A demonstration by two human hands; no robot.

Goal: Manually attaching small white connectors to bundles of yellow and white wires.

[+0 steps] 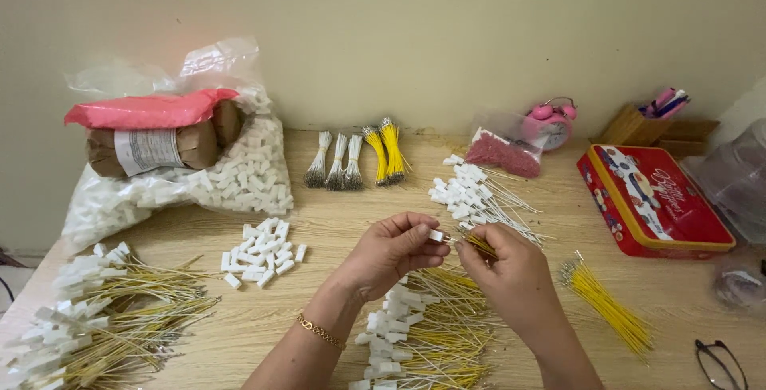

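My left hand (392, 251) pinches a small white plastic connector (436, 235) between thumb and fingers. My right hand (511, 272) holds a thin yellow wire (481, 244) with its tip right at the connector. Both hands hover over a heap of finished yellow wires with white connectors (423, 328) at the table's front. A small pile of loose white connectors (262, 252) lies to the left of my left hand. A loose bunch of yellow wires (606, 305) lies to the right of my right hand.
A clear bag of white connectors (199, 179) with a pink and brown parcel on it sits back left. Bundled white and yellow wires (359, 157), a bag of red bits (503, 153), a pink alarm clock (552, 121), a red tin (650, 198) and glasses (720, 364) stand around; another finished heap (104, 318) lies front left.
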